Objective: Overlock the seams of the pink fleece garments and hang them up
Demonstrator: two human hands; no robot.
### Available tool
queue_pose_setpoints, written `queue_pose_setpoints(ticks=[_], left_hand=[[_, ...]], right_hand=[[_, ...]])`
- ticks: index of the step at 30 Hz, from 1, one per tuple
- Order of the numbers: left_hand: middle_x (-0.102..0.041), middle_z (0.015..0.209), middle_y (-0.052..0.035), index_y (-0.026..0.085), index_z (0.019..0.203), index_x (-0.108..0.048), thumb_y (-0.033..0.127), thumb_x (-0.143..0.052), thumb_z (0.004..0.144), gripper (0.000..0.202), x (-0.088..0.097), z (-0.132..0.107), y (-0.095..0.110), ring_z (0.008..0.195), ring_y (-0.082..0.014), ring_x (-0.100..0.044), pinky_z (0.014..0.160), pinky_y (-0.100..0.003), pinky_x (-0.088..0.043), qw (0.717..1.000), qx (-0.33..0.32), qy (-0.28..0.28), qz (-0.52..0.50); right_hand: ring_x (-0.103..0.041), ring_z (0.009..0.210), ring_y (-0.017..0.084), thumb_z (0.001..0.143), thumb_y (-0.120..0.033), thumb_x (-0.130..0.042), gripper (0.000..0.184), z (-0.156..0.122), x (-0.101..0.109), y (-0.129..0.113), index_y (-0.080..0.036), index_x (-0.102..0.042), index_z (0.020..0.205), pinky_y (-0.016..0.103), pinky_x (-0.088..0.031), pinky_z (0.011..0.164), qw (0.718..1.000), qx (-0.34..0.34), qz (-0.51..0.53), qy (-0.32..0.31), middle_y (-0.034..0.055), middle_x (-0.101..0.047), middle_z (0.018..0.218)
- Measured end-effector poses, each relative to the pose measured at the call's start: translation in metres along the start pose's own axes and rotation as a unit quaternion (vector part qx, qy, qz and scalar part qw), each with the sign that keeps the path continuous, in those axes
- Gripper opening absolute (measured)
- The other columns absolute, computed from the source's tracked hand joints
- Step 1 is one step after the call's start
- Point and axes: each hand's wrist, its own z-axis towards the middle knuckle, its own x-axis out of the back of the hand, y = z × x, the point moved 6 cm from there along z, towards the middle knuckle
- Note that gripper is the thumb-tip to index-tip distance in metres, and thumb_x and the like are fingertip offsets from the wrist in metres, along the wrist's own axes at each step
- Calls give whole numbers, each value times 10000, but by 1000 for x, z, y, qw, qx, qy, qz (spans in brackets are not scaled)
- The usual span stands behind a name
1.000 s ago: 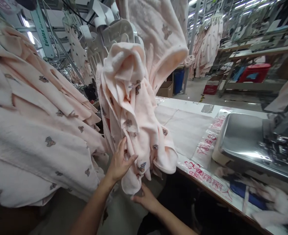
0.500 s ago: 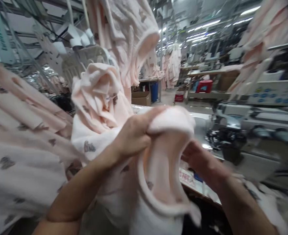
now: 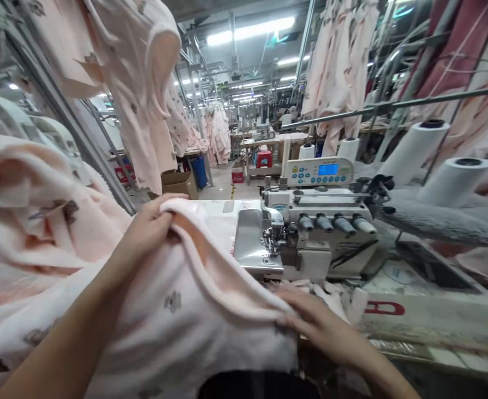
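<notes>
A pale pink fleece garment point(image 3: 156, 310) with small grey-brown printed motifs stretches between my two hands. My left hand point(image 3: 150, 221) grips the upper end of its rolled opening edge. At the lower right end of that edge, my right hand point(image 3: 306, 310) pinches the fabric between thumb and fingers. The opening between them sags, showing the peach inside. Just beyond the cloth stands a white overlock sewing machine point(image 3: 318, 238), its metal plate and presser foot apart from the garment.
More pink garments hang at the upper left point(image 3: 139, 83) and at the back point(image 3: 339, 66). White thread cones point(image 3: 414, 149) stand on the right. A control panel point(image 3: 320, 170) with a lit blue screen sits behind the machine. Fabric scraps point(image 3: 339, 299) lie near its base.
The view has swung right, bringing the sewing machine to the middle. My hands have moved apart, and the garment's opening, previously a round loop, is now drawn out into a long edge.
</notes>
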Motion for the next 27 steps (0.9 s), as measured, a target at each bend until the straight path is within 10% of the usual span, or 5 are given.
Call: queue_pose_setpoints(ticks=[4,10,27], left_hand=[[-316,1448,-166,116,1355,-354,238,-515,815,577,-47,-13,34,1351,-345,-256,1076,-504,-268,987,-92,105,77],[-588,1123,-102,168,1155,-467,260,-480,886,285,-161,-82,71,1062,-241,-516,935,-424,-409,971,-226,-77,19],[-566,787,-1,179,792,-552,158,-474,850,99,-185,-32,53,695,-127,-548,616,-224,-412,928,-230,-292,-11]], right_hand=[[-637,807,248,877,-346,-513,212,26,28,13,-204,-593,1012,298,-436,673,961,-94,-164,203,65,-672,886],[-620,786,183,894,-300,-478,135,36,33,20,-215,-583,892,254,-428,679,969,-73,-80,222,15,-658,834],[-498,515,119,780,-319,-558,162,41,40,45,-190,-559,681,202,-352,465,936,-211,73,273,-41,-534,560]])
